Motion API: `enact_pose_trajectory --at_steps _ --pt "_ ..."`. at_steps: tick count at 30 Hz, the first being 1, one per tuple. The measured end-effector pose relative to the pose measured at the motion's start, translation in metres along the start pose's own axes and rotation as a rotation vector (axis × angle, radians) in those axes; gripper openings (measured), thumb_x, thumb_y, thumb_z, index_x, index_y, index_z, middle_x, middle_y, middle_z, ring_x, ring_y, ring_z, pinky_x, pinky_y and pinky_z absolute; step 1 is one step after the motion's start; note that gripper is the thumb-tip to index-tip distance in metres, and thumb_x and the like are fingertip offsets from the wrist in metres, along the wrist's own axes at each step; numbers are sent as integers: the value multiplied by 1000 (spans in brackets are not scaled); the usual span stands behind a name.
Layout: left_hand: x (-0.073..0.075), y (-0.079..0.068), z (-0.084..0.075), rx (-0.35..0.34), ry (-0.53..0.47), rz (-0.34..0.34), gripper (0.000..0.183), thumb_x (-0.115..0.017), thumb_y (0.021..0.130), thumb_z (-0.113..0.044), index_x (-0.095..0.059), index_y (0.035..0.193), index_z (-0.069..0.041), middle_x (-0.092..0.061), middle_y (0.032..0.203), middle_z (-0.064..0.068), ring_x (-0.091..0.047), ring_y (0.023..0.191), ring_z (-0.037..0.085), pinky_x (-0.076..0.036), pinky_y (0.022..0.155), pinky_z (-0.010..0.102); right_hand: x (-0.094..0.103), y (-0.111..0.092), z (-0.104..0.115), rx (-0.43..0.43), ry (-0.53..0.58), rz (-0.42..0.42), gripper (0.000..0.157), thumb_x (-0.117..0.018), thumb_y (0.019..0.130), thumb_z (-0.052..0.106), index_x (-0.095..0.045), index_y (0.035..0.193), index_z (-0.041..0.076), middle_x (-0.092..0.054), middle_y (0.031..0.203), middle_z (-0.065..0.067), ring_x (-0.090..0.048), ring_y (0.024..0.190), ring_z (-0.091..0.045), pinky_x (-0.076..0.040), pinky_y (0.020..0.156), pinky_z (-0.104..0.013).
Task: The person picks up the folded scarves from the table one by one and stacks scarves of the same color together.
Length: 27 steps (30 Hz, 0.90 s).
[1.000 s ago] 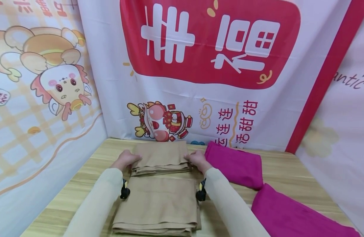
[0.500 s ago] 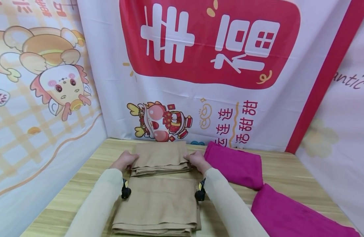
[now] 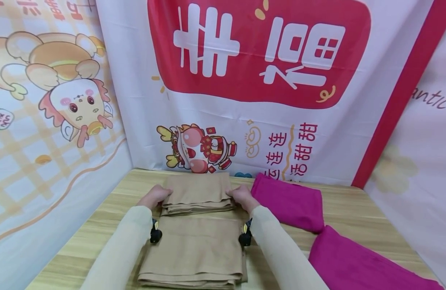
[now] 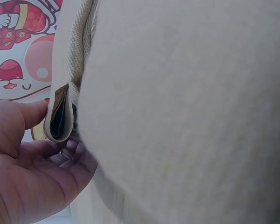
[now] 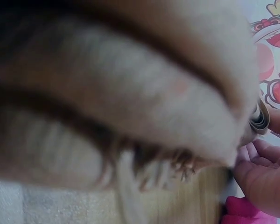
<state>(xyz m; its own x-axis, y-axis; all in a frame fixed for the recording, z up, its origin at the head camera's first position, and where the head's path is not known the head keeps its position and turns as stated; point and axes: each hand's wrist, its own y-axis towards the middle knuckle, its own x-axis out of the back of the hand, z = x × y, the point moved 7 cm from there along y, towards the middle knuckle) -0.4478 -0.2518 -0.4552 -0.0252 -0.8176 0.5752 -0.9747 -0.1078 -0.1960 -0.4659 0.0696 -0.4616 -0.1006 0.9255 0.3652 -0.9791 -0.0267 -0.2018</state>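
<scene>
Holding a folded tan cloth near the back edge of the table. Pinching its left side with the left hand, thumb against fingers, and its right side likewise with the right hand. Seeing a wider tan cloth just in front, a pink cloth rightward, and a second pink cloth toward the right edge.

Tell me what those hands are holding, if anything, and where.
The farther folded tan cloth: the left hand pinches its left edge, the right hand its right edge.
</scene>
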Motion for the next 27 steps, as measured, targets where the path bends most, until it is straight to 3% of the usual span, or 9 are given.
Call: enact_pose_trajectory --at_steps 10,17,27 --pt "0 3 -3 -17 -24 -24 38 -61 94 -22 -53 105 13 -52 82 13 -49 62 17 -43 56 27 -4 -1 3 36 28 6 36 -67 93 17 -52 61 9 -47 54 -1 -43 49 -13 -37 48 -26" --pt "0 1 -8 -52 -63 -38 39 -63 92 -14 -53 111 19 -55 94 17 -55 79 23 -49 67 30 -4 -3 7 58 28 9 23 -65 94 17 -62 74 7 -50 59 1 -44 54 -13 -38 50 -25" --pt "3 -2 -11 -41 -31 -73 41 -65 91 -13 -54 113 19 -58 104 25 -57 86 26 -51 70 34 -3 0 5 39 42 23 29 -66 94 15 -56 68 6 -47 55 -1 -42 50 -14 -37 48 -28"
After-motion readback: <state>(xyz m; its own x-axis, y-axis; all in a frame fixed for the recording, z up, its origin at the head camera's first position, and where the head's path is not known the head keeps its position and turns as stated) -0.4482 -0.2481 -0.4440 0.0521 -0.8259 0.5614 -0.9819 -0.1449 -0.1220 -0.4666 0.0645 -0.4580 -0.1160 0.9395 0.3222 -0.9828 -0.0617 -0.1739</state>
